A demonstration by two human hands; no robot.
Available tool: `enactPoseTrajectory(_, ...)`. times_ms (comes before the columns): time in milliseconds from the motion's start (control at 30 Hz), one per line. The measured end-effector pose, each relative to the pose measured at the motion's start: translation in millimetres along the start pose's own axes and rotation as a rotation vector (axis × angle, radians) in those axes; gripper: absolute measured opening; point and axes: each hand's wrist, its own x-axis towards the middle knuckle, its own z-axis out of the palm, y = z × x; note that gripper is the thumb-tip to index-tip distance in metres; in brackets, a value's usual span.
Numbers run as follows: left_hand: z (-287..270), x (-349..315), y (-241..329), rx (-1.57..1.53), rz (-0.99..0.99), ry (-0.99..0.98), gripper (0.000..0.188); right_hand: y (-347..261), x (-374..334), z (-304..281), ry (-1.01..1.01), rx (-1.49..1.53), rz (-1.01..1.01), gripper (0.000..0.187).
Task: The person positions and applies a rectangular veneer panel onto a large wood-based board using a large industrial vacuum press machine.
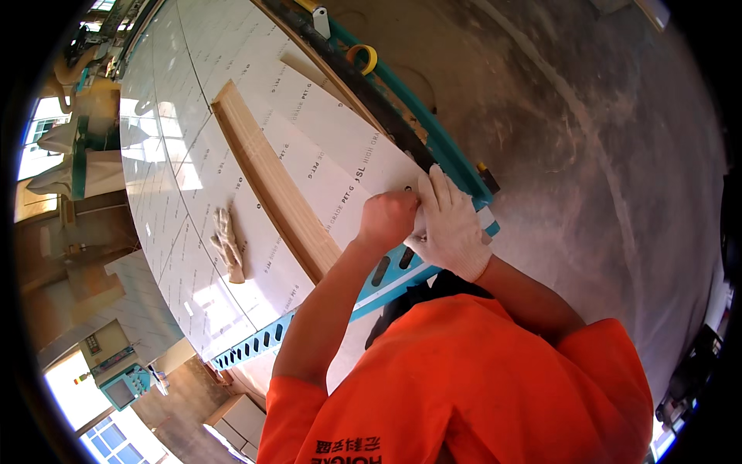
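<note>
Your left hand (386, 218) is bare and clenched into a fist near the centre of the frame, its knuckles pressed down on the near corner of the white sheet (325, 162); whether its grip pinches anything you cannot tell, since the fingers curl out of sight. Your right hand (450, 226) wears a white work glove and lies flat just beside it, touching it, with the fingers spread over the sheet's edge and its grip released, holding nothing.

The sheet is a large white panel covered in a printed protective film, and it stretches from the centre up to the upper left of the frame. It rests on a teal metal frame (402, 267) with slotted holes, which serves as the surface. A long pale wooden batten (270, 182) lies diagonally across the sheet, left of your hands. A spare white glove (226, 244) lies crumpled on the sheet, further left and well apart from the hands. A yellow roll of tape (363, 57) sits on the frame's far rail at the top centre.
</note>
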Motion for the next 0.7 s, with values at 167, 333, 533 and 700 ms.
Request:
enactPoseTrajectory(167, -104.5, 31.4, -39.3, 0.09, 0.014, -0.006, 0.013, -5.6, 3.6, 5.6, -0.045, -0.069, 0.056, 0.097)
enactPoseTrajectory(333, -381.7, 35.7, -129.6, 0.32, -0.196, 0.596, 0.025, -20.1, 2.6, 3.6, -0.058, -0.176, 0.026, 0.094)
enactPoseTrajectory(533, -427.6, 15.4, -95.1, 0.544, 0.075, 0.759, 0.031, -23.3, 6.7, -1.1, -0.105, -0.189, 0.095, 0.095)
enactPoseTrajectory(700, -211.3, 11.0, -93.9, -0.044, 0.032, 0.393, 0.044, -28.9, 7.6, -5.4, -0.079, -0.134, 0.053, 0.095)
